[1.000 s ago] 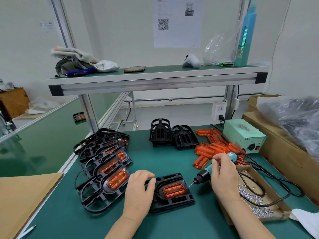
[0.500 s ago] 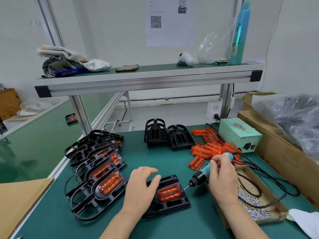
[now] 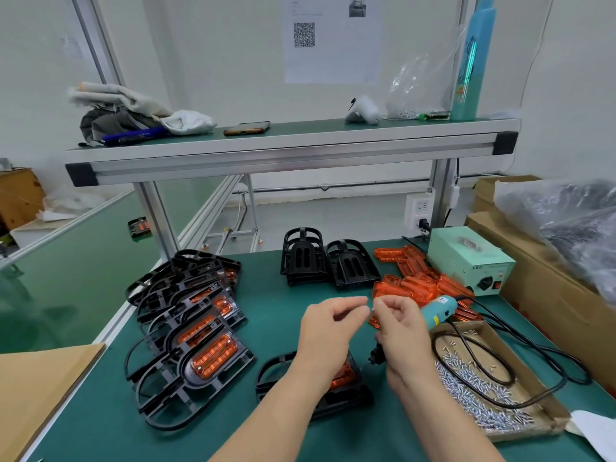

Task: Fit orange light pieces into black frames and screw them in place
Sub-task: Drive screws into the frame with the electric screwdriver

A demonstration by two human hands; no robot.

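Your right hand (image 3: 400, 325) grips the screwdriver (image 3: 436, 311), your left hand (image 3: 328, 325) shows no clear hold; the near black frame (image 3: 350, 400) looks light and stiff, so pin its rim.

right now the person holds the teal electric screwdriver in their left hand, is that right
Not quite. The teal electric screwdriver is held in the right hand, not the left hand. The head view shows its body passing through the right hand's grip, and of the two hands the left holds no tool.
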